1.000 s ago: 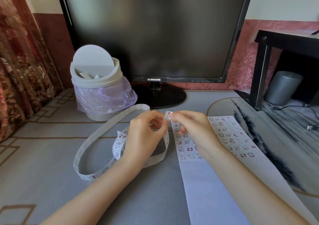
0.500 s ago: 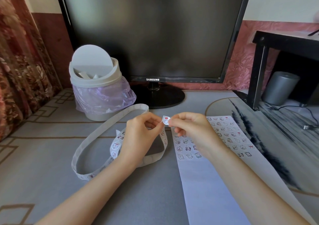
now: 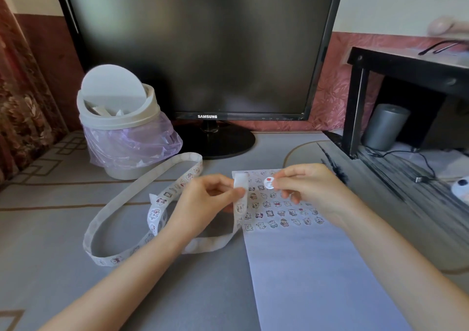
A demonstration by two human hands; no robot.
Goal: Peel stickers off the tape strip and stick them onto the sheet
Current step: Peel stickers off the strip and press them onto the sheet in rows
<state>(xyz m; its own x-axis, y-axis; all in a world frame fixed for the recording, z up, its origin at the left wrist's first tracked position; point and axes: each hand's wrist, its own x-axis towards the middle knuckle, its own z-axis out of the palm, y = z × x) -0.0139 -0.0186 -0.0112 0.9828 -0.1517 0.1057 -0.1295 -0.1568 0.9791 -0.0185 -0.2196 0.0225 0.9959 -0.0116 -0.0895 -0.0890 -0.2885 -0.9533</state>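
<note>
A long white tape strip (image 3: 119, 203) with small cartoon stickers loops across the grey table. My left hand (image 3: 203, 201) pinches the strip's free end, which stands up at the sheet's left edge. My right hand (image 3: 312, 191) pinches a round white sticker (image 3: 268, 183) with a red mark, held just above the top rows of the sheet. The pale sheet (image 3: 312, 267) lies lengthwise in front of me, with several rows of stickers on its far part and a blank near part.
A white swing-lid bin (image 3: 119, 117) with a purple bag stands back left. A black monitor (image 3: 203, 43) on a round stand is behind the hands. A black side table (image 3: 406, 71), a grey cylinder (image 3: 384, 127) and cables are on the right.
The sticker has come off the strip. My right hand has carried it right, over the sheet's top rows, while my left hand stays on the strip's end.
</note>
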